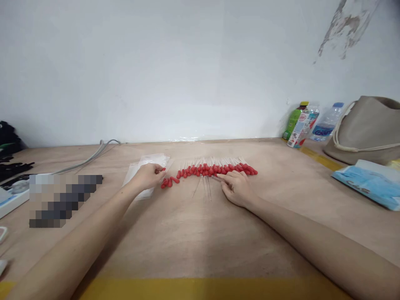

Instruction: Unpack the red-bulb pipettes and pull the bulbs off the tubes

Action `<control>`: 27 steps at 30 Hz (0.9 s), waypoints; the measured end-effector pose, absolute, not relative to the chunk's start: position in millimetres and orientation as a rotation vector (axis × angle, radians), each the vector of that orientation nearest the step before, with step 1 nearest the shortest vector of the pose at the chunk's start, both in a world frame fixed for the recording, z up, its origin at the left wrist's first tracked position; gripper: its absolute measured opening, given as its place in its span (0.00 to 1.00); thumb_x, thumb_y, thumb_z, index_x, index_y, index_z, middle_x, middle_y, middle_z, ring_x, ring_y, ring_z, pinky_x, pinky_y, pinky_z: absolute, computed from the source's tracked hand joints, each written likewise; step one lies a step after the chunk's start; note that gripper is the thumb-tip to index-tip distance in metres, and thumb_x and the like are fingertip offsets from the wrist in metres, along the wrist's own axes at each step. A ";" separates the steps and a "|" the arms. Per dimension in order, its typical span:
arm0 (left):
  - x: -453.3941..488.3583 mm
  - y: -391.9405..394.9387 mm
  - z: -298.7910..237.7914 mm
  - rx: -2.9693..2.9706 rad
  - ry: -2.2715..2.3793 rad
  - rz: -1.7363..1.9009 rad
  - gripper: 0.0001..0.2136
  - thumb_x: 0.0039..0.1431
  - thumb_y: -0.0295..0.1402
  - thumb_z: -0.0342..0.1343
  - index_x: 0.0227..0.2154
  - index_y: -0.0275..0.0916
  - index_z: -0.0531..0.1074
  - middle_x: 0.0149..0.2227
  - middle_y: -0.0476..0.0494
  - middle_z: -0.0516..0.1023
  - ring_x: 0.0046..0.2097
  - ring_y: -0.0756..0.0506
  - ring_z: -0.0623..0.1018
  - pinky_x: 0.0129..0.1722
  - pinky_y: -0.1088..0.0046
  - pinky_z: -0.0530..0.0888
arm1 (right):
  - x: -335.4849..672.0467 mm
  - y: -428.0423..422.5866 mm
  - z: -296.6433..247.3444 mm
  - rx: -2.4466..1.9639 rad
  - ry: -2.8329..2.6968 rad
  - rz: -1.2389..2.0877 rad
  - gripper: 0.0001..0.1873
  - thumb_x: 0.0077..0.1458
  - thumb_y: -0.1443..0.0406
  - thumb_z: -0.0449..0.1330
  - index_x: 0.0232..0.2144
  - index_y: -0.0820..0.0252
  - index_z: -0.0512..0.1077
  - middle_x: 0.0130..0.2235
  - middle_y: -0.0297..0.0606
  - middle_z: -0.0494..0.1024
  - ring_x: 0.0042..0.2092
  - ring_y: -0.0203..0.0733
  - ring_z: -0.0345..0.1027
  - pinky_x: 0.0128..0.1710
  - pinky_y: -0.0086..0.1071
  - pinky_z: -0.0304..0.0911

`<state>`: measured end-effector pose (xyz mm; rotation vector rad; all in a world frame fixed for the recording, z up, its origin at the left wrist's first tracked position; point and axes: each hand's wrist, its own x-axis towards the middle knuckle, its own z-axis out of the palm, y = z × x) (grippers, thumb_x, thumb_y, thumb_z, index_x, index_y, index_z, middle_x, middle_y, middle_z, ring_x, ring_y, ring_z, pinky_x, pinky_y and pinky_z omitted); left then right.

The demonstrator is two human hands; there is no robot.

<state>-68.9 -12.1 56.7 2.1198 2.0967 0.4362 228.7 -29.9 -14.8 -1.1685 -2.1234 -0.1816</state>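
Our left hand [151, 175] pinches a bulb [163, 169], our right hand [239, 187], grip unclear, at the row [206, 169], likely aligned for easy reach!

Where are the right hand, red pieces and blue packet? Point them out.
Right hand [239, 188]: head view, back of hand.
Red pieces [205, 168]: head view, mid-row piece.
Blue packet [368, 183]: head view, upper face.

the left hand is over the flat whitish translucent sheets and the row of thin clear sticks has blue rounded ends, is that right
Not quite: the rounded ends on the row of thin clear sticks are red, not blue, as the head view shows. The left hand is indeed over the flat whitish translucent sheets.
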 end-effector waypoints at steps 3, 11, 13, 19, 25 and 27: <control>-77.7 -8.4 56.3 2.024 2.161 0.326 0.20 0.46 0.44 0.52 0.40 0.36 0.71 0.31 0.44 0.77 0.35 0.44 0.76 0.32 0.74 0.68 | 225.8 -31.4 -14.5 -1.194 -2.129 -0.125 0.11 0.49 0.69 0.53 0.37 0.59 0.70 0.28 0.34 0.74 0.33 0.38 0.63 0.36 0.33 0.48; -65.7 -5.7 49.3 2.259 2.190 0.441 0.18 0.50 0.48 0.47 0.33 0.39 0.72 0.34 0.44 0.76 0.37 0.43 0.75 0.33 0.71 0.68 | 218.9 -34.4 -13.8 -1.156 -2.137 -0.140 0.08 0.50 0.68 0.52 0.32 0.59 0.70 0.28 0.33 0.75 0.33 0.37 0.64 0.36 0.33 0.47; -55.9 -2.5 48.1 2.310 2.198 0.429 0.18 0.49 0.48 0.48 0.31 0.39 0.73 0.36 0.42 0.76 0.39 0.41 0.74 0.34 0.71 0.68 | 216.7 -37.1 -12.7 -1.131 -2.152 -0.138 0.07 0.51 0.67 0.52 0.32 0.59 0.71 0.29 0.34 0.75 0.33 0.37 0.64 0.37 0.34 0.47; -35.9 13.4 45.7 2.152 2.212 0.215 0.17 0.46 0.49 0.49 0.22 0.41 0.74 0.21 0.45 0.76 0.29 0.42 0.76 0.33 0.69 0.68 | 213.5 -44.8 -9.2 -1.076 -2.209 -0.132 0.11 0.52 0.59 0.54 0.33 0.59 0.71 0.32 0.36 0.76 0.35 0.39 0.63 0.39 0.36 0.46; -32.4 19.8 45.4 1.863 2.133 0.135 0.15 0.48 0.45 0.49 0.21 0.42 0.75 0.16 0.49 0.74 0.16 0.47 0.72 0.26 0.71 0.69 | 212.0 -47.8 -4.8 -1.038 -2.316 -0.099 0.19 0.52 0.52 0.53 0.38 0.59 0.71 0.37 0.40 0.74 0.39 0.42 0.62 0.41 0.38 0.47; -31.6 19.7 44.9 1.875 2.139 0.146 0.15 0.49 0.43 0.48 0.20 0.42 0.75 0.16 0.48 0.74 0.16 0.48 0.71 0.26 0.71 0.69 | 212.1 -48.2 -3.4 -1.039 -2.342 -0.089 0.21 0.52 0.51 0.52 0.39 0.59 0.71 0.37 0.41 0.74 0.39 0.43 0.61 0.41 0.38 0.47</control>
